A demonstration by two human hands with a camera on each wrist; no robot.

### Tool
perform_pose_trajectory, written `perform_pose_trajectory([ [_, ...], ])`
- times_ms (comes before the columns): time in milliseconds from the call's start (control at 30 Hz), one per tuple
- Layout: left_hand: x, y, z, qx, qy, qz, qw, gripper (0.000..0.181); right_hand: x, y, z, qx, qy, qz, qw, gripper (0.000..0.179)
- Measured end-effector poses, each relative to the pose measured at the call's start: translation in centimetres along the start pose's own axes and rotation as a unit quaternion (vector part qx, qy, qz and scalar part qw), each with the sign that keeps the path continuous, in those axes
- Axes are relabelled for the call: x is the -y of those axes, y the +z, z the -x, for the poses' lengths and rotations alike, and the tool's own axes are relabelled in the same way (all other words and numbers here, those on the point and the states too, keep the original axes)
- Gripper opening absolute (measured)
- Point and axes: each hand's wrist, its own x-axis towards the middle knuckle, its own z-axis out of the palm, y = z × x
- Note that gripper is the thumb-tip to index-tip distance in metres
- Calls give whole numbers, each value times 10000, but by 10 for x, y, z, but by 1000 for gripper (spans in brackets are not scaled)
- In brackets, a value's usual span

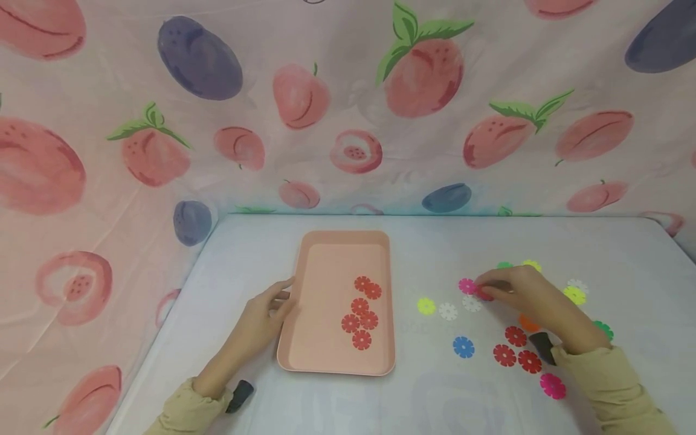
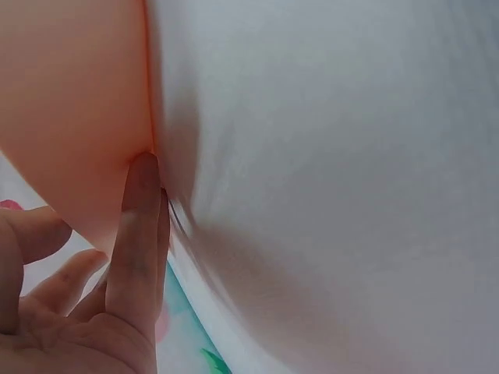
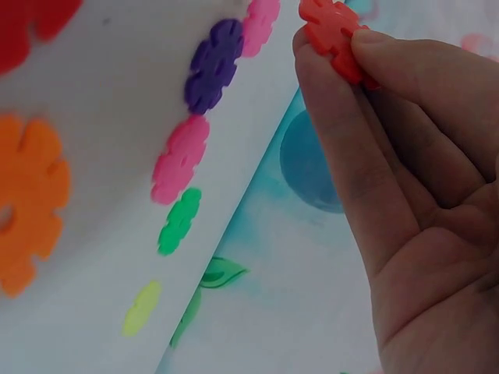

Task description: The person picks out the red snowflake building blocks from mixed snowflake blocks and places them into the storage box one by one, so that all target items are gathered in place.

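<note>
My left hand [image 1: 262, 315] rests on the left side of a pink rectangular tray [image 1: 293, 338], its fairly straight fingers touching the outer wall in the left wrist view. Several red toy snowflake discs [image 1: 360, 306] lie in the tray's right half. To the right, my right hand [image 1: 522, 293] pinches a red snowflake disc [image 3: 335, 35] between thumb and fingers. Just beside that hand, a pink disc [image 1: 466, 286] and a white disc [image 1: 472, 303] lie on the table. An orange disc [image 1: 528, 322] is partly covered by the right hand.
Loose discs surround the right arm: several red ones [image 1: 504, 355], a blue disc [image 1: 464, 347], a yellow disc [image 1: 426, 306], a pink disc [image 1: 553, 386] and a green disc [image 1: 603, 329]. A fruit-printed cloth [image 1: 348, 109] hangs behind the white table [image 1: 244, 254].
</note>
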Motion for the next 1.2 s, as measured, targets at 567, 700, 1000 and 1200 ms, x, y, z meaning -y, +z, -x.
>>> perform_pose_trajectory([
  [567, 0, -1, -1, 141, -265, 253, 9992, 46, 22, 10, -10, -40, -256, -44, 9997, 26],
  [700, 1, -1, -1, 136, -245, 273, 9992, 47, 26, 13, -14, 20, -236, -69, 9997, 26],
  [1000, 3, 0, -1, 140, -218, 317, 9992, 46, 39, 19, -22, -37, -499, -126, 9987, 24],
  [1200, 4, 0, -1, 151, -215, 351, 9990, 47, 48, 24, -27, -26, -595, -195, 9980, 22],
])
